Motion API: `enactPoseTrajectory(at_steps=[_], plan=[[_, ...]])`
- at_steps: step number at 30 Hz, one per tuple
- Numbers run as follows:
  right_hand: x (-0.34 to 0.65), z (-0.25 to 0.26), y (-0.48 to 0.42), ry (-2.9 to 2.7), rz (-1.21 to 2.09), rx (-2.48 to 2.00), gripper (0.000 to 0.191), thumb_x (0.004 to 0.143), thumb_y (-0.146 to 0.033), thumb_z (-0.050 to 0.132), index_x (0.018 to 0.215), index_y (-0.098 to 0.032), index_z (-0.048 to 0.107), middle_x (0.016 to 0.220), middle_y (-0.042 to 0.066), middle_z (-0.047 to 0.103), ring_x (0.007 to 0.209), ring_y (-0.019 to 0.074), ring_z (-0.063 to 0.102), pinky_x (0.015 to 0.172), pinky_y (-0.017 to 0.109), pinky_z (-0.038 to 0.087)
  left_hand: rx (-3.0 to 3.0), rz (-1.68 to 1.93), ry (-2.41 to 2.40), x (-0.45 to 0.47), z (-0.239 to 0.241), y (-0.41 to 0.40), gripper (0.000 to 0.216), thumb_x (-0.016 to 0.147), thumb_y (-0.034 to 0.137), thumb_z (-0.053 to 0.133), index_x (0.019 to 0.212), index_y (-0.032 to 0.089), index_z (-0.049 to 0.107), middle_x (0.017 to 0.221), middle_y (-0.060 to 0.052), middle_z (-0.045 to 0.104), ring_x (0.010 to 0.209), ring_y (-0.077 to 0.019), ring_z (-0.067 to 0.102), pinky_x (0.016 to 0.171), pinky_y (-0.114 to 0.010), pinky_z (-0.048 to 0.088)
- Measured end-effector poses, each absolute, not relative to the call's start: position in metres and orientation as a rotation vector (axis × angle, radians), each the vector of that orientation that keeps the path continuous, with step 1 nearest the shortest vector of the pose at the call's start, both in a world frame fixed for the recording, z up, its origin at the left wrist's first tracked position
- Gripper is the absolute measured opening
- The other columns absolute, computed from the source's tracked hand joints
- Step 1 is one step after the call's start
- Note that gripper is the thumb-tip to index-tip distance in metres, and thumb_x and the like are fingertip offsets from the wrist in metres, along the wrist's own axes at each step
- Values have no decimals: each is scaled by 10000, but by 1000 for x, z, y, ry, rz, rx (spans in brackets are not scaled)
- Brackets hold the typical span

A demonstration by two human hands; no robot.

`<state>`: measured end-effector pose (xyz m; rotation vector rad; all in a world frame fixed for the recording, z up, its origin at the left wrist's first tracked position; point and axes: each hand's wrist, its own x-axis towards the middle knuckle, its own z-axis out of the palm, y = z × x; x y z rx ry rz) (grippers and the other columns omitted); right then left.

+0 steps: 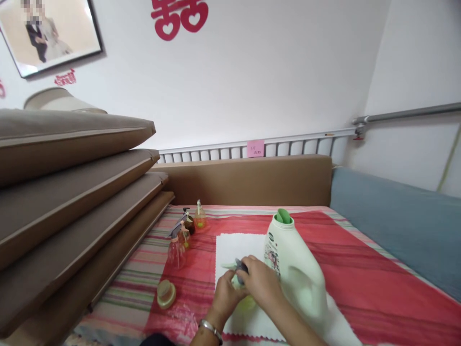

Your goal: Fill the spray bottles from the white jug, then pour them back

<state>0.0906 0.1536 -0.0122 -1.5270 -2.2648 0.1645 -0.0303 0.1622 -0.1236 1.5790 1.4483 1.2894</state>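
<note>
My left hand (226, 294), with a silver bangle at its wrist, is closed around the neck of a small clear bottle (247, 304) with yellow-green liquid low in it. My right hand (262, 282) grips the dark grey spray head (242, 272) on top, which has a pale green part pointing left. Fingers hide most of the bottle's neck. Close to my right hand stands a large pale green jug (302, 269) with its mouth uncapped and a green spout inside. A white cloth (230, 245) lies beneath the jug and the bottle.
Several small spray and pump bottles (176, 252) stand in a row at the left. Nearer me lies a pale yellow-green cap (166, 294) beside crumpled clear plastic (182, 319). Stacked brown cushions (82, 211) rise at the left, and a blue padded panel (396, 216) borders the right.
</note>
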Motion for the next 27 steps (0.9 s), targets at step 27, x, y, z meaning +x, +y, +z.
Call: enactPoseTrajectory(at_steps=[27], plan=[[139, 108, 135, -2513, -362, -1417, 103, 853, -241, 529, 787, -206, 601, 822, 9, 631, 753, 186, 599, 534, 273, 290, 1596, 1364, 1383, -35, -134, 165, 588, 558, 194, 793, 1123, 250, 637, 1161, -41, 665, 1087, -231, 590, 1004, -363, 413]])
